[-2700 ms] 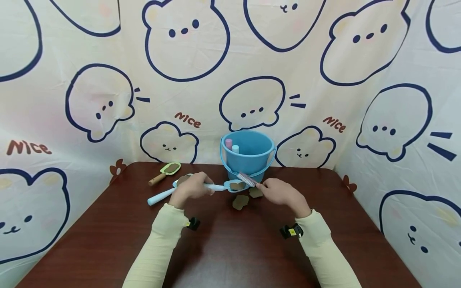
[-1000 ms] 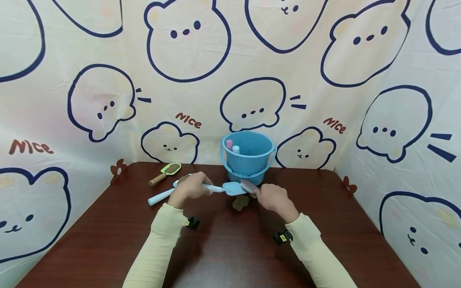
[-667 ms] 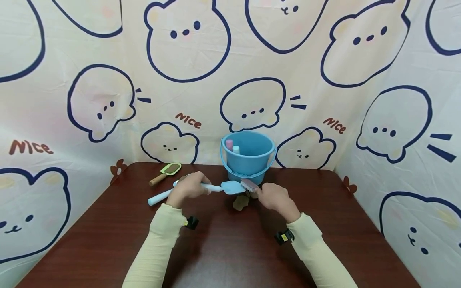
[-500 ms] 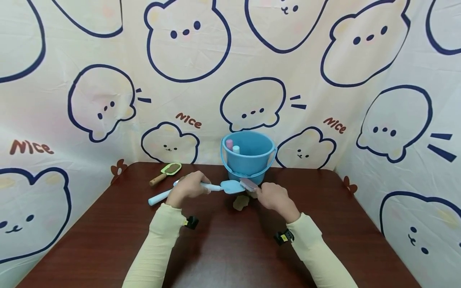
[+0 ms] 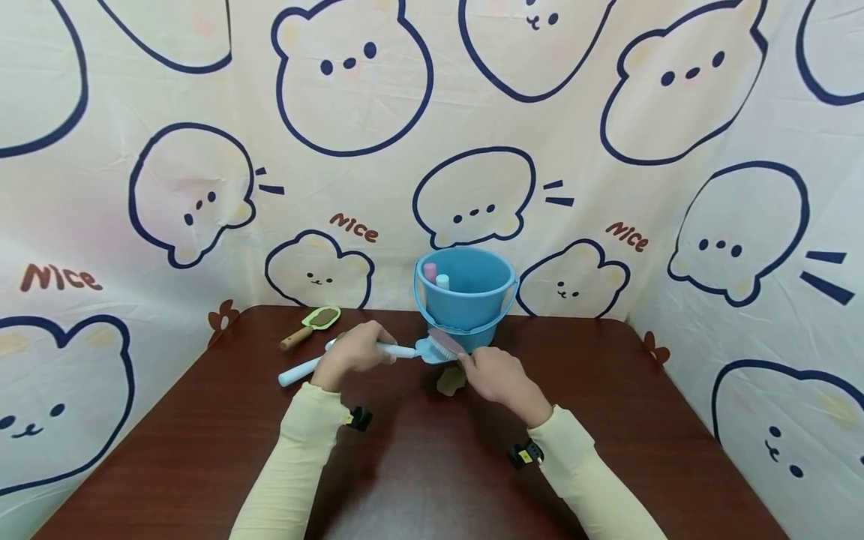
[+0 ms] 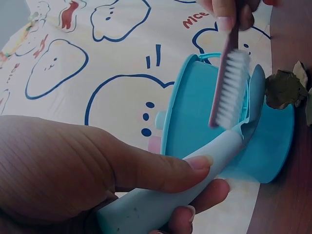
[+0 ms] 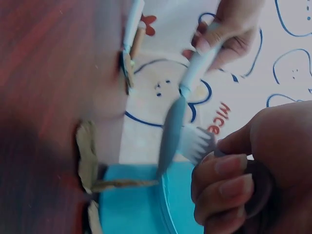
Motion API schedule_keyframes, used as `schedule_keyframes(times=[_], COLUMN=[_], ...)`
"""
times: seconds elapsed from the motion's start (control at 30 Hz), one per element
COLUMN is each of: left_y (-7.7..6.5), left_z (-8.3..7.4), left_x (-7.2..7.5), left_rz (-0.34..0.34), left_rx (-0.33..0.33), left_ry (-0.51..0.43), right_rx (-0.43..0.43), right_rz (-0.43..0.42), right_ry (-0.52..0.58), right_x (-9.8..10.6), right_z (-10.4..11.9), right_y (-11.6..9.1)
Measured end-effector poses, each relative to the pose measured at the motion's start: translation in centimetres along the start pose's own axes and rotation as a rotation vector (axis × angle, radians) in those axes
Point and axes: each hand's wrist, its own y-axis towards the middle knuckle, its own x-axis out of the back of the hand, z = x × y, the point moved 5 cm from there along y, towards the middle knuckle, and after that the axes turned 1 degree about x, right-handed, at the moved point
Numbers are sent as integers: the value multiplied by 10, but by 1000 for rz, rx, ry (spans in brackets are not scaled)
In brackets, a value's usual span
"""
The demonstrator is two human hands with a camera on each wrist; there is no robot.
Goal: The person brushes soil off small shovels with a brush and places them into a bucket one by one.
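- Pale cloth (image 5: 304,191) beyond both hands shows cartoon outlines, some cut off, and repeated red lettering: "Nice"
- Left hand (image 5: 358,349) grips a light-blue shovel (image 5: 405,351) by its handle; the blade, toward the right hand (image 5: 501,376), is partly hidden by a pink brush (image 5: 447,342)
- Right hand, apart from the left, grips that brush, bristles blurred
- Brown piece (image 5: 450,382) between the hands is partly covered; blue bucket (image 5: 467,306) stands just beyond
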Motion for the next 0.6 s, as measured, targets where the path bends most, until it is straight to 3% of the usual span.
schedule_keyframes(times=[0.2, 0.6], left_y=[-1, -2], left_z=[-1, 3], left_x=[3, 5], left_rz=[-2, 7], left_rx=[-7, -35], left_ry=[-6, -25], right_rx=[59, -9], right_rz=[25, 63], right_ry=[13, 22], right_x=[-13, -16], right_z=[10, 0], right_y=[-1, 1])
